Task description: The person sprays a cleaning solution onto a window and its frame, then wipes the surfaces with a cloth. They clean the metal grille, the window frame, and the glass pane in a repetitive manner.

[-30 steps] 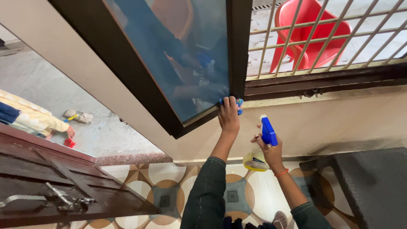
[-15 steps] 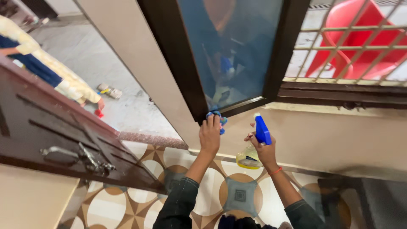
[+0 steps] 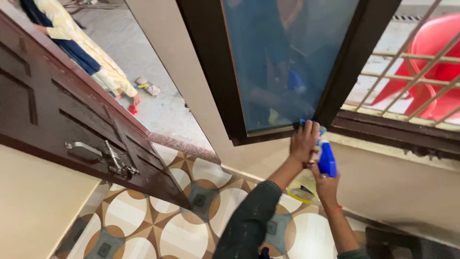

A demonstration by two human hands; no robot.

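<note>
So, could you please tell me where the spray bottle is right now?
In the head view, the spray bottle is right of centre, held in the right hand just below the left hand, which presses a cloth against the window frame.

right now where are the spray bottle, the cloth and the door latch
spray bottle (image 3: 327, 160), head view, on its blue trigger head above the right hand.
cloth (image 3: 322, 130), head view, on the blue edge peeking past the left hand at the window frame corner.
door latch (image 3: 114, 164), head view, on the metal bolt.

Left hand on window glass
</note>
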